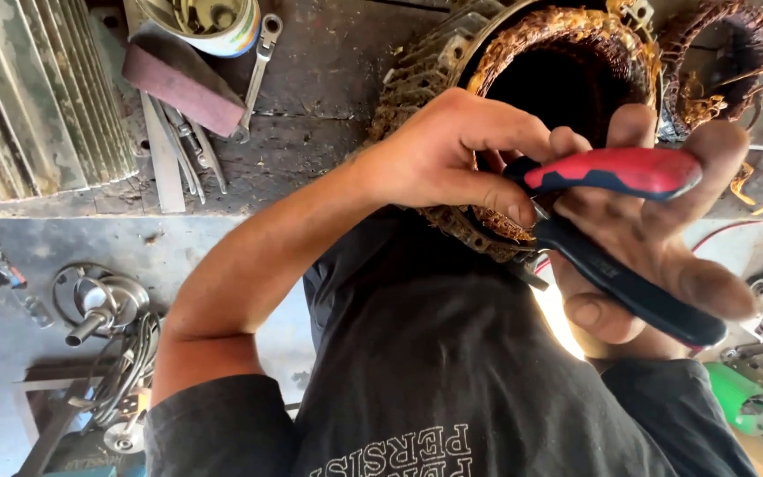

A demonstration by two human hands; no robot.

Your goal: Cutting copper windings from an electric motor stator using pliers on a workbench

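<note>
The right hand (655,221) gripped a pair of pliers (615,230) with red and dark blue handles, its fingers curled around them. The pliers' tip was at the coppery wire winding (505,225) inside a round motor shell (417,79). The left hand (452,155) pinched the wire at the shell's lower rim, thumb pressed to fingers. The shell stood on the dark desk (328,79). Near the desk's far left corner lay a wrench (258,71), a white tub (222,22) and a reddish sanding block (183,84).
</note>
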